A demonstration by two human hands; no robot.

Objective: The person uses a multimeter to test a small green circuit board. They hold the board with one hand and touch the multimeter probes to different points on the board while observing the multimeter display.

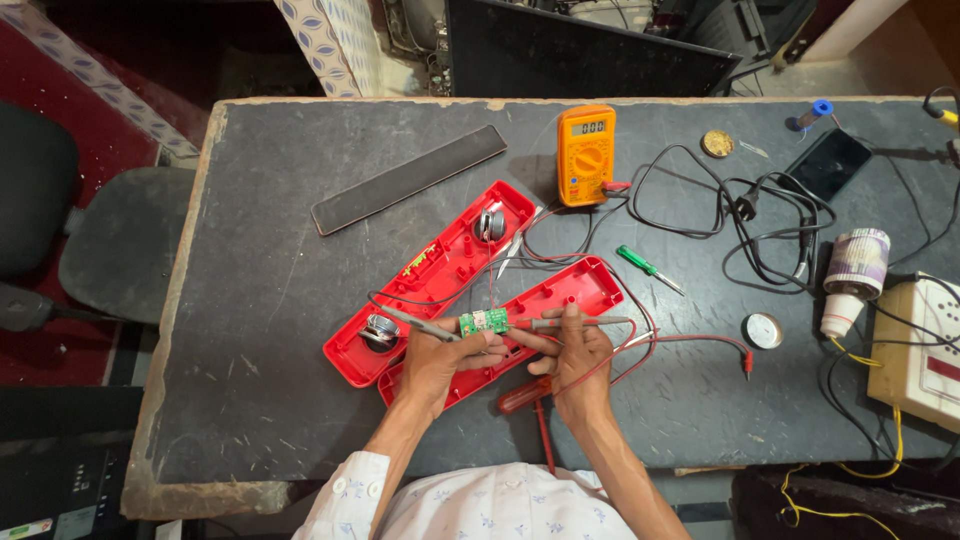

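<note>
Head view: left hand (432, 358) grips black probe (415, 323), right hand (578, 352) grips red probe (572, 323), both on green circuit board (484, 321) above opened red casing (440, 275) on worktop (260, 300); orange multimeter (586, 155) on, casing unassembled.

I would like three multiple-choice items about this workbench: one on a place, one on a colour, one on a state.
1. Where does the multimeter lie?
A. beyond the red housing halves
B. on the chair
C. beside the sleeve

2. What colour is the small screwdriver handle?
A. blue
B. green
C. white

3. How is the small circuit board held?
A. lying free on the table
B. inside the multimeter
C. in the left hand, with the right hand bringing a red probe to it

Answers: 1 A, it sits farther up the table; 2 B, its handle is green; 3 C, fingers grip it.
</note>
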